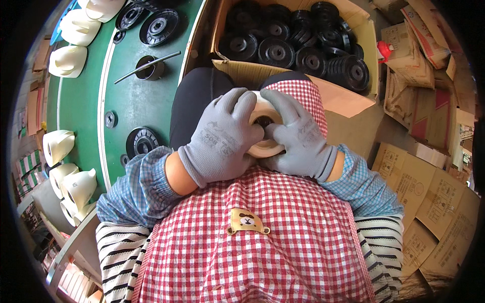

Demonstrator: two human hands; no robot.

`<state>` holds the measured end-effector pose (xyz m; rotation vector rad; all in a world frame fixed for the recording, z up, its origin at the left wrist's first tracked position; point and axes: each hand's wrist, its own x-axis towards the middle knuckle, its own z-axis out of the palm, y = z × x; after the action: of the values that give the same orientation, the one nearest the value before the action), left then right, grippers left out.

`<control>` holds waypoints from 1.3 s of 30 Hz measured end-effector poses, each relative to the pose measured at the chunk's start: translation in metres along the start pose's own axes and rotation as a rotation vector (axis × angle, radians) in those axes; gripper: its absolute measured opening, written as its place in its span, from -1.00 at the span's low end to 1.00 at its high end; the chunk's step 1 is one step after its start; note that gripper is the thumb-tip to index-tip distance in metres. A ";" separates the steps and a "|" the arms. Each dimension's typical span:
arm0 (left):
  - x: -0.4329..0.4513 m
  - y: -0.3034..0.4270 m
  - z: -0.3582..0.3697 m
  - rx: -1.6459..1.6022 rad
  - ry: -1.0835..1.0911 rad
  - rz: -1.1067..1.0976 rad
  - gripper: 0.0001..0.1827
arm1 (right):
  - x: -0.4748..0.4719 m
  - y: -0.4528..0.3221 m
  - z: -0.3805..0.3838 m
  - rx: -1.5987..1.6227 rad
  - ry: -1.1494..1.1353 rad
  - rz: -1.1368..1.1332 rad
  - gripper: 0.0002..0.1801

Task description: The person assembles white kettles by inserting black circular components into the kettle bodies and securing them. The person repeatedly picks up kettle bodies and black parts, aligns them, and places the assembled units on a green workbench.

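Between my two grey-gloved hands, at my lap, is a round cream plastic housing [265, 149] with a dark opening in its middle. My left hand [227, 136] grips the housing's left side, its thumb at the opening. From the right, my right hand [297, 134] grips the same housing, fingers over the far rim and thumb tip at the opening. The thumbs nearly meet there and hide part of the dark piece inside. Beyond my knees, an open cardboard box [348, 100] holds many black plastic discs [276, 52].
On the green work surface [129, 102] at left lie black ribbed discs [142, 142], small black rings [110, 119] and a metal rod [147, 67] across a dark cylinder [155, 71]. Cream plastic housings [68, 61] line its far side. Flattened cardboard boxes [428, 189] lie at right.
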<state>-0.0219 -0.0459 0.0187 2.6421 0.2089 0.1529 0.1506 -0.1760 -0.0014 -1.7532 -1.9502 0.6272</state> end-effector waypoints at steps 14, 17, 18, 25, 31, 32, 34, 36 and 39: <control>-0.019 -0.035 -0.006 -0.246 0.294 0.039 0.06 | -0.004 0.010 0.005 0.160 0.167 0.047 0.42; -0.063 -0.059 0.018 -0.602 0.192 -0.367 0.23 | -0.008 -0.002 0.000 0.298 0.136 0.176 0.47; -0.072 -0.063 0.022 -0.771 0.176 -0.473 0.23 | -0.010 -0.004 0.001 0.349 0.169 0.208 0.48; -0.112 -0.103 0.023 -0.075 0.104 -0.435 0.02 | -0.035 -0.012 -0.024 0.380 0.436 -0.096 0.50; -0.074 -0.058 -0.002 -1.101 0.456 -0.054 0.40 | -0.031 0.040 0.013 1.683 0.344 0.009 -0.07; -0.066 -0.049 -0.014 -1.318 0.426 -0.111 0.34 | -0.030 0.051 0.038 1.635 0.294 0.056 -0.13; -0.054 -0.045 -0.041 -1.414 0.346 -0.244 0.14 | -0.026 0.039 0.052 1.702 0.201 0.090 -0.25; -0.029 -0.046 -0.054 -1.272 0.204 -0.382 -0.12 | -0.009 0.044 0.049 1.443 0.183 0.098 -0.27; 0.025 -0.060 -0.019 -0.619 -0.169 -0.465 -0.35 | 0.006 0.059 0.048 1.085 0.171 0.115 -0.29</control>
<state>-0.0072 0.0193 0.0090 1.9212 0.6020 -0.1424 0.1678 -0.1668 -0.0749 -1.1388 -1.0158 1.2199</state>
